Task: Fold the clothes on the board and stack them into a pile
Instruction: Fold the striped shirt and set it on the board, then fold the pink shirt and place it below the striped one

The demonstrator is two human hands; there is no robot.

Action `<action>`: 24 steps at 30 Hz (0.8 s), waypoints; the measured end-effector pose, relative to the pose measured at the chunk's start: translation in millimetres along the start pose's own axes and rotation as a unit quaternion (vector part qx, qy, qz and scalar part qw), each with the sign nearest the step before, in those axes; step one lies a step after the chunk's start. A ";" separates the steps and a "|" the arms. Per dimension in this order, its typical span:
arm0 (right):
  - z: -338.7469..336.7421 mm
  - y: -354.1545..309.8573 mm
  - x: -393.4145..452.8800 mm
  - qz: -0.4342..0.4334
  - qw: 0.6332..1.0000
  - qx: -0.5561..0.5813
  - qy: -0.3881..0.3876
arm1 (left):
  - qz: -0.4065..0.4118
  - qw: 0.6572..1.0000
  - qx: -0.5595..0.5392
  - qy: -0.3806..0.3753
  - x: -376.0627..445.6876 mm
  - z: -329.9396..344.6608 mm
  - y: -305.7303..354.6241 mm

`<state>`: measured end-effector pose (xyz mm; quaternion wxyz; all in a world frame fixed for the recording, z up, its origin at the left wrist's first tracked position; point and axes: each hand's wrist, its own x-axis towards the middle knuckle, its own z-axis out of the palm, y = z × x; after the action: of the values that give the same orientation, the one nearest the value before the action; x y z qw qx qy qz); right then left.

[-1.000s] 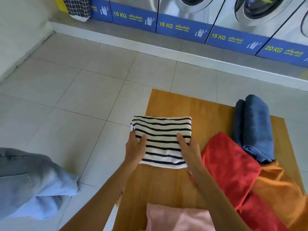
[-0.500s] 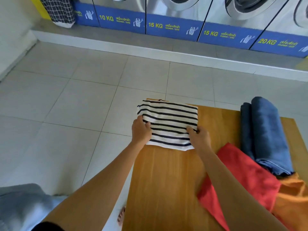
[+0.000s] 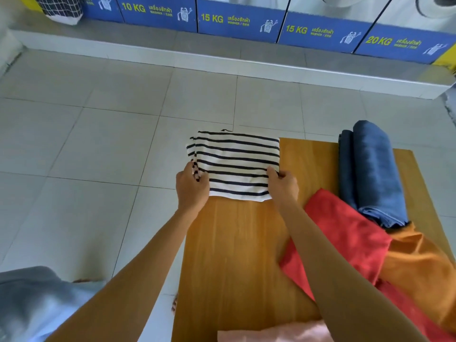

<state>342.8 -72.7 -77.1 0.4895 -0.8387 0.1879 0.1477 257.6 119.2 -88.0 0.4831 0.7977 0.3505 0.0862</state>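
The striped shirt (image 3: 235, 164), already folded into a compact rectangle, is sitting at the far left corner of the wooden board (image 3: 237, 255), with its far and left edges overhanging onto the tiled floor (image 3: 98, 144). We are gripping it at both near corners: our left hand (image 3: 191, 187) is pinching the left edge where the layers are fanning apart a little, and our right hand (image 3: 282, 186) is clamping the near right corner.

We judge this step to be setting down the folded piece as the base of the pile. To do it well, we are thinking the shirt wants drawing back so that it lies wholly on the wood, with the loose left layers squared up under the thumb before letting go, and both hands lowering together so the fold is not slipping.

Its long axis is running left to right across the board, stripes parallel to that axis; a small dark tab, possibly a neck label, is showing at the far edge. The red garment (image 3: 345, 243), orange cloth (image 3: 419, 267) and rolled blue fabric (image 3: 372, 174) are lying to the right, apart from it.
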 end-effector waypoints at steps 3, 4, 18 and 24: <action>-20.6 9.8 -29.2 0.000 1.000 0.011 -0.021 | -0.038 0.999 -0.007 -0.007 -42.5 -11.3 -13.6; -30.4 16.5 -42.4 -0.002 1.000 0.018 -0.018 | -0.046 0.999 -0.010 -0.013 -60.7 -15.7 -20.6; -162.0 168.6 -199.7 -0.047 0.994 -0.095 0.008 | -0.185 0.967 0.080 -0.153 -313.4 -67.8 -91.8; -211.2 208.3 -220.1 -0.048 0.973 -0.223 -0.037 | -0.350 0.908 0.199 -0.115 -348.6 -38.5 -76.0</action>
<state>65.6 -314.1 -40.8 0.3030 -0.9286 0.0913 0.1935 -54.7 -55.6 -61.1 0.3509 0.7079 0.5586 -0.2523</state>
